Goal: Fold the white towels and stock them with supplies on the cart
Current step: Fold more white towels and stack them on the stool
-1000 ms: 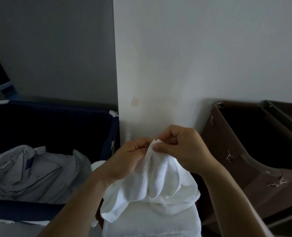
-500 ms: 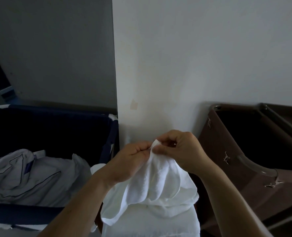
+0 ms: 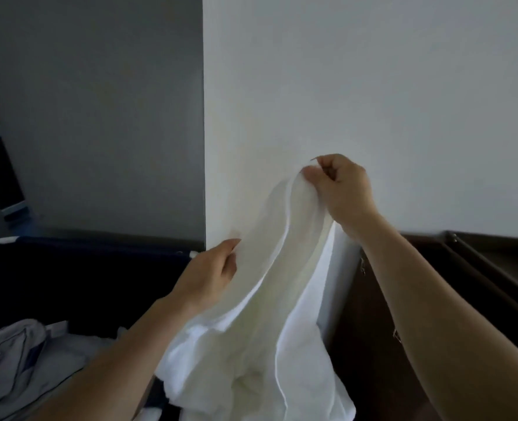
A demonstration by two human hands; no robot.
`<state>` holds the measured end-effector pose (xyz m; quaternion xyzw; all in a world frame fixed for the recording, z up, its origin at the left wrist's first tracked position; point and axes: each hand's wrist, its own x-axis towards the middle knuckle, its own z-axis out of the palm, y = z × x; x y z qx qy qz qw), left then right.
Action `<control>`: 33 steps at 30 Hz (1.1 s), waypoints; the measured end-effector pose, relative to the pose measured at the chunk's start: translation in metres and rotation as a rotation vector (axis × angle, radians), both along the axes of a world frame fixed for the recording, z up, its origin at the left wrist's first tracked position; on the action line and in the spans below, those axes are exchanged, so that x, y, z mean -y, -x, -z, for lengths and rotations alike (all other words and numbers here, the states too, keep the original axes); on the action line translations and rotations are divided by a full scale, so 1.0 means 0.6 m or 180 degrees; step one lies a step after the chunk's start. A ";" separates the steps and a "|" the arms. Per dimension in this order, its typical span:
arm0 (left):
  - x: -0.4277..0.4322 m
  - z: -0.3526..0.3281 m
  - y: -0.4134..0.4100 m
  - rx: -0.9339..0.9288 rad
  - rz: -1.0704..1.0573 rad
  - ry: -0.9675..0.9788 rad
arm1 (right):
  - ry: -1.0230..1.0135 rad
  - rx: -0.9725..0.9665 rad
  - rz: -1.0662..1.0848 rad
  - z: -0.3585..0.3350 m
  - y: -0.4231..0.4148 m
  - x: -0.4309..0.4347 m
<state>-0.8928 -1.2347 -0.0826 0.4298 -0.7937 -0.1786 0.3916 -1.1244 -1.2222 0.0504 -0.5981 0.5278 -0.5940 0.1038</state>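
Note:
A white towel [image 3: 276, 314] hangs in front of me against the white wall corner. My right hand [image 3: 342, 189] pinches its top corner and holds it high. Lower and to the left, my left hand [image 3: 212, 275] grips the towel's left edge with the fingers curled round the cloth. The rest of the towel drapes down in loose folds to the bottom of the frame. The brown cart [image 3: 464, 299] stands at the right, partly behind my right forearm.
A dark blue laundry bin [image 3: 69, 268] at the left holds crumpled grey-white linen [image 3: 17, 360] with dark piping. A white wall corner [image 3: 204, 147] rises straight ahead between the bin and the cart.
My right hand has lifted the towel corner up and to the right. My left hand has slid down along the edge, so the towel now hangs stretched instead of bunched.

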 end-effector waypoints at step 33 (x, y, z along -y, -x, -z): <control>0.038 0.152 -0.057 0.0571 -0.0005 -0.0622 | 0.0089 0.0576 0.0695 -0.049 0.075 0.068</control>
